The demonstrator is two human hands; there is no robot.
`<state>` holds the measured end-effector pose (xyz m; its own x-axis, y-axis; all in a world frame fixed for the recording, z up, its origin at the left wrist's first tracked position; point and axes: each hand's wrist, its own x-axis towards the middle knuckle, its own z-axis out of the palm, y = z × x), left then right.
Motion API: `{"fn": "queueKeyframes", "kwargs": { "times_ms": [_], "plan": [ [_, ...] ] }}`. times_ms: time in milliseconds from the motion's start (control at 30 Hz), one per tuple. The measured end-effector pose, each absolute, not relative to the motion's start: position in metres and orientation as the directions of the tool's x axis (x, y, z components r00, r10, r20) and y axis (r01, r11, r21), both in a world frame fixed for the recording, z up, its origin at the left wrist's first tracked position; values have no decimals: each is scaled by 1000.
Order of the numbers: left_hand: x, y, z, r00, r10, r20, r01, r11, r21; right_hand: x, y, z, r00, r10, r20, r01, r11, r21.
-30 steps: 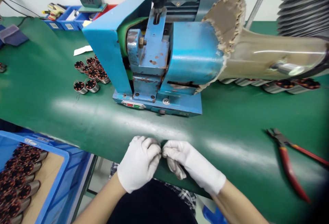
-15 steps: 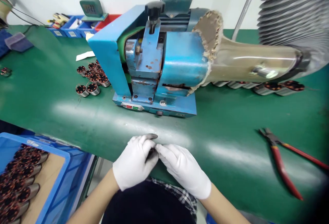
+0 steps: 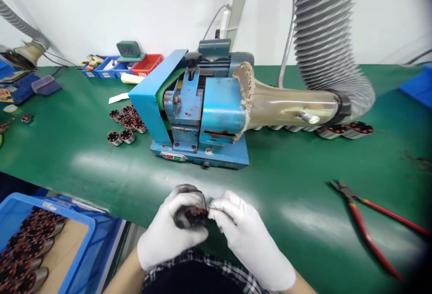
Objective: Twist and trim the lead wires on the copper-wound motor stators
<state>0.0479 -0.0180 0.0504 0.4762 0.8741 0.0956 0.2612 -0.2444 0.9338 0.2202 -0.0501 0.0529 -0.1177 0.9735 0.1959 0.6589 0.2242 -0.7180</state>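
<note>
Both my hands wear white gloves and meet at the near edge of the green table (image 3: 297, 181). My left hand (image 3: 165, 233) is closed around a small metal motor stator (image 3: 189, 208) with copper windings showing at its open end. My right hand (image 3: 246, 235) pinches at the stator's right end with thumb and fingertips; what it pinches is too small to make out. A blue machine (image 3: 199, 109) stands on the table just beyond my hands.
Red-handled pliers (image 3: 367, 229) lie to the right. Several stators (image 3: 126, 123) sit left of the machine, more (image 3: 344, 130) under its clear outlet, which joins a grey ribbed hose (image 3: 324, 37). A blue crate (image 3: 64, 244) of stators stands low left. Small bins (image 3: 121, 67) line the back.
The view has pulled back and up, showing more of the hose and wall. My left hand has turned the stator so its wound end shows, and my right fingers have shifted onto that end.
</note>
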Motion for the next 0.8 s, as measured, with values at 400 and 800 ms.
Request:
{"fn": "queueKeyframes", "kwargs": {
  "times_ms": [400,800],
  "plan": [
    [35,-20,66,591,787,177,197,-354,914,209,-47,65,-84,939,-335,6,-335,-942],
    [39,-21,68,567,814,128,327,-365,872,209,-49,75,-109,911,-397,-224,-412,-883]
  ]
}}
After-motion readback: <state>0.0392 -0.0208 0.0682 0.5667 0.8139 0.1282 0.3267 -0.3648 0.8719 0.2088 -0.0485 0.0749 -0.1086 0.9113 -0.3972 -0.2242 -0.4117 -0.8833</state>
